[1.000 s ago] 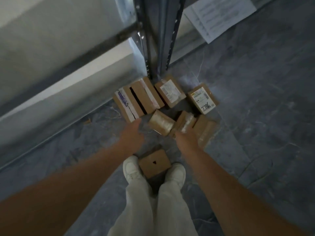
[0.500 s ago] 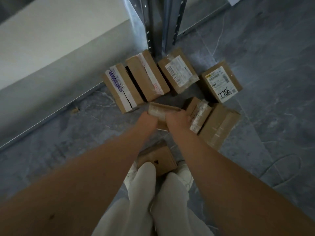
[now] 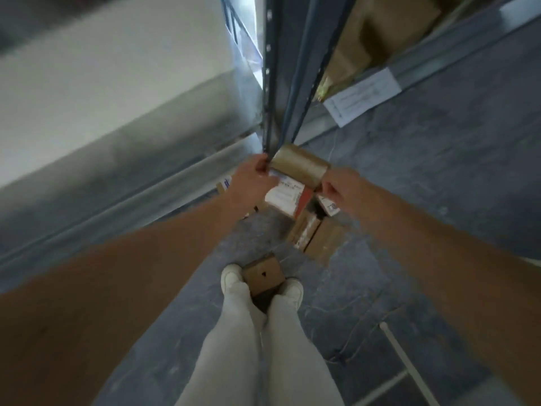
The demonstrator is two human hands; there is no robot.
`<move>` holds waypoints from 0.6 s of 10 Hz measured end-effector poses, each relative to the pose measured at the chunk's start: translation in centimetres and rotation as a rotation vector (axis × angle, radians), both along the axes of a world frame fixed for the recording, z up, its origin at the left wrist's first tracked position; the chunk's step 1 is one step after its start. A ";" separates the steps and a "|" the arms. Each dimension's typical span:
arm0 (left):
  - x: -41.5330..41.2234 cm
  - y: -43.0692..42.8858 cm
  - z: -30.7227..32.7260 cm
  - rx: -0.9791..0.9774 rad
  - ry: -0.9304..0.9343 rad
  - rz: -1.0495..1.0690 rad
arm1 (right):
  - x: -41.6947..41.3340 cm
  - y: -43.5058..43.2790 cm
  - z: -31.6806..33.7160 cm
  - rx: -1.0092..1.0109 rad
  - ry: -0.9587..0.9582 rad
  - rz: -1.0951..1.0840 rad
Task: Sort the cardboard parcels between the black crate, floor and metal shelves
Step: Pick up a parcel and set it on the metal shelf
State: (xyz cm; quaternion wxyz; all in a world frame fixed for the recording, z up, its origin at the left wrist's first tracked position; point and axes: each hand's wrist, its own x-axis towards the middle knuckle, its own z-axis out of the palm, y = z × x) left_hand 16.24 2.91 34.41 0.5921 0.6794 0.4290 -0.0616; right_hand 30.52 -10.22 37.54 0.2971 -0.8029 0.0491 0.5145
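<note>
I see both hands holding one small cardboard parcel [image 3: 298, 168] up in the air. The left hand [image 3: 251, 183] has its fingers [image 3: 261, 167] closed on one end of the box, and the right hand [image 3: 336, 189] has its fingers pinched on the other end. So the parcel sits right between the two sets of fingers, just in front of the metal shelf post [image 3: 272, 83].

I think this is the carry step: one box is picked and now needs a place. The next move calls for lifting it up to a shelf board and keeping it level.

Below the fingers, more parcels on the floor [image 3: 314, 234] lie in a bunch, and one box [image 3: 263, 275] sits between the shoes.

The parcel has a white label [image 3: 285, 193] under the fingers, but the writing is too blurry to read. A white paper [image 3: 363, 96] hangs on the shelf past the right fingers; I cannot read it either.
</note>
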 end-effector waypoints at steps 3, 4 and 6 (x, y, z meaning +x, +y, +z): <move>3.9 2.8 31.1 0.214 -0.352 -0.084 | 2.3 -0.7 33.3 0.313 -0.396 -0.056; 2.4 2.5 37.9 0.260 -0.454 0.012 | 1.6 -1.2 39.1 0.448 -0.466 0.060; 0.3 -0.9 46.9 0.289 -0.535 0.227 | 0.8 -3.5 47.0 0.625 -0.337 0.169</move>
